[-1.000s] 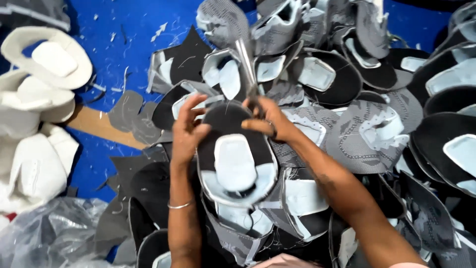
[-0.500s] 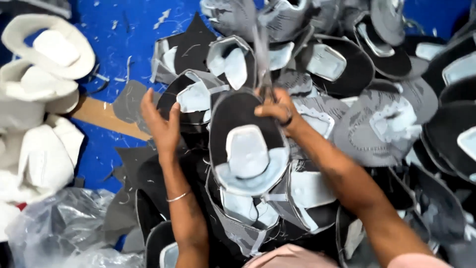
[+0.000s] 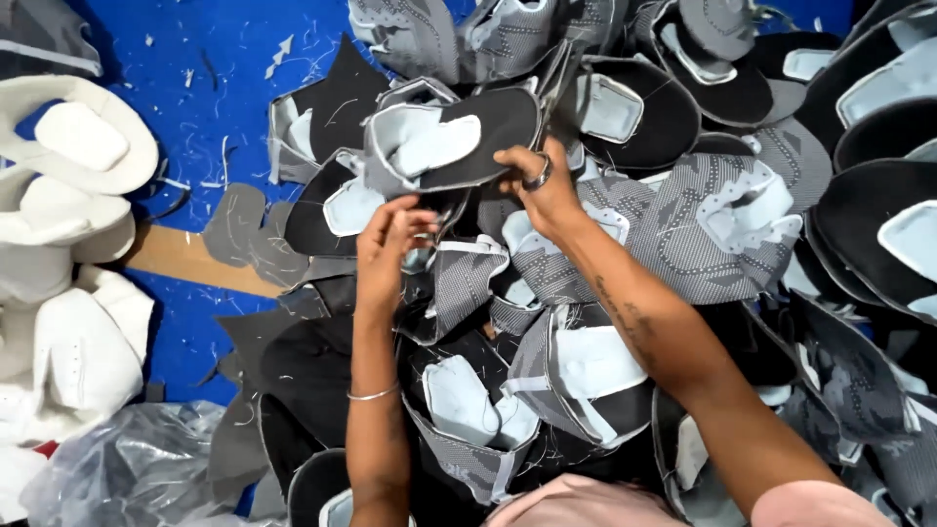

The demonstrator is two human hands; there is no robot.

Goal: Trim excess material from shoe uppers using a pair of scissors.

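Right hand [image 3: 543, 190] pinching edge of black shoe upper [image 3: 459, 137] over pile; left hand [image 3: 390, 244] fingers pressed together on grey piece [image 3: 459, 283] below

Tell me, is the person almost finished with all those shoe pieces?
Not nearly. White stitched shoe uppers already lie stacked aside. The right hand lifts one black-and-grey fabric shoe upper while the left hand fingers its edge. A big heap of black and grey uppers still covers the blue table.

Shoe upper [image 3: 444, 137]: matt black cloth w/ grey lining (soft-looking); floor [image 3: 146, 59] glossy blue; bag [image 3: 117, 473] crinkly clear plastic.
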